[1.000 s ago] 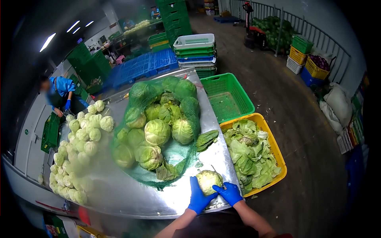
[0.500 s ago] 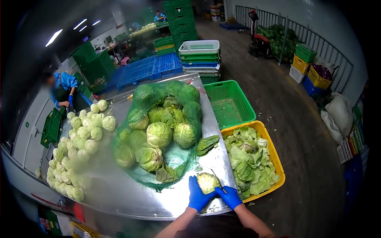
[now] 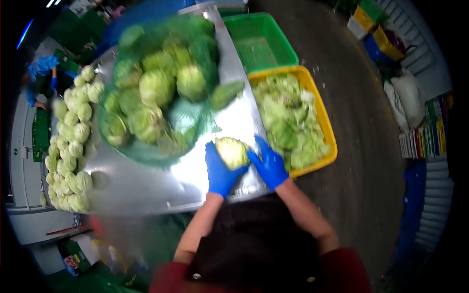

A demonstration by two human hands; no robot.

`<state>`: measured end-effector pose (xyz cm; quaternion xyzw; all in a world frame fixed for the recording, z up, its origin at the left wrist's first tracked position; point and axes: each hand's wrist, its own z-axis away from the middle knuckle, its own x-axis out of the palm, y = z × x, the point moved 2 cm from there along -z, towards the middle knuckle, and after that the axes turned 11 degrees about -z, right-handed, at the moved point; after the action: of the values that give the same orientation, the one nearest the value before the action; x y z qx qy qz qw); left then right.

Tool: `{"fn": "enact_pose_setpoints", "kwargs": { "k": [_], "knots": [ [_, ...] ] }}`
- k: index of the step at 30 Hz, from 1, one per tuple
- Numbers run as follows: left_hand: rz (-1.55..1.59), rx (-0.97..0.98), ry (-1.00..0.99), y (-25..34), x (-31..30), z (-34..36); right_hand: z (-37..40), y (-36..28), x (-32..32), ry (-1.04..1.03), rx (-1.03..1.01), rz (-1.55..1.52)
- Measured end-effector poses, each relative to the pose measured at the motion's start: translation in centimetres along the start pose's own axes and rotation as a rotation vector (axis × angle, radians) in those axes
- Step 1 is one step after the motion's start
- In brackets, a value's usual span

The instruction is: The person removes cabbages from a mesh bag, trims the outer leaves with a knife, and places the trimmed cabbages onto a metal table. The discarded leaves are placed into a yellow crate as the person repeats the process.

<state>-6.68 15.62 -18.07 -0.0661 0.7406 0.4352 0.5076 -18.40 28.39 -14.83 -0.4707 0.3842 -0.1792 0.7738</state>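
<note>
A trimmed pale green cabbage is near the steel table's front right corner. My left hand, in a blue glove, cups it from the left and below. At its right side is my right hand, also blue-gloved, with thumb and fingers apart; the thumb reaches the cabbage's edge and nothing shows between the fingers. Beyond, several whole cabbages lie in an open green net bag. A loose outer leaf rests on the table between the bag and the right edge.
A yellow crate of cabbage leaves stands right of the steel table, with a green crate behind it. Trimmed cabbages are piled along the left side. A co-worker in blue stands at the far left.
The view has tipped down and turned, so the table sits higher and more left. The right hand's fingers have spread away from the cabbage; the left hand keeps hold of it.
</note>
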Motion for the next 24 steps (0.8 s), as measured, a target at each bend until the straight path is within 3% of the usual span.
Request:
{"fn": "enact_pose_setpoints", "kwargs": {
  "k": [3,6,10,11,14,17,18,20,23,24],
  "knots": [
    [0.033,-0.009,-0.022,0.8,-1.1,-0.4,-0.5,0.9,0.8,0.035,-0.331,0.084],
    [0.082,-0.02,-0.08,2.5,-2.1,-1.1,-0.8,-0.1,1.0,-0.017,-0.465,0.168],
    [0.016,0.03,-0.026,1.3,-0.2,0.6,-2.8,-1.1,1.2,-0.247,-0.402,0.528],
    [0.034,0.033,-0.034,1.2,0.0,0.9,-4.9,0.7,1.4,-0.212,-0.359,0.55],
    [0.062,0.028,-0.05,0.6,-0.3,1.7,-9.4,2.5,1.2,-0.112,-0.197,0.207],
    [0.172,0.001,-0.056,-1.0,-1.0,1.9,-9.3,3.4,1.3,-0.121,-0.212,0.298],
    [0.185,0.032,-0.081,-1.2,-1.3,2.0,-10.0,4.3,0.4,-0.021,-0.149,0.264],
    [0.216,0.096,-0.133,-1.4,-1.9,2.1,-12.0,7.9,-0.3,-0.102,0.072,0.271],
    [0.157,0.229,-0.208,-1.7,-2.1,0.6,-7.6,4.4,-1.0,0.056,-0.128,0.295],
    [0.135,0.281,-0.249,-1.8,-2.5,-0.3,-5.8,1.5,-1.0,0.152,-0.33,0.187]
  ]
}}
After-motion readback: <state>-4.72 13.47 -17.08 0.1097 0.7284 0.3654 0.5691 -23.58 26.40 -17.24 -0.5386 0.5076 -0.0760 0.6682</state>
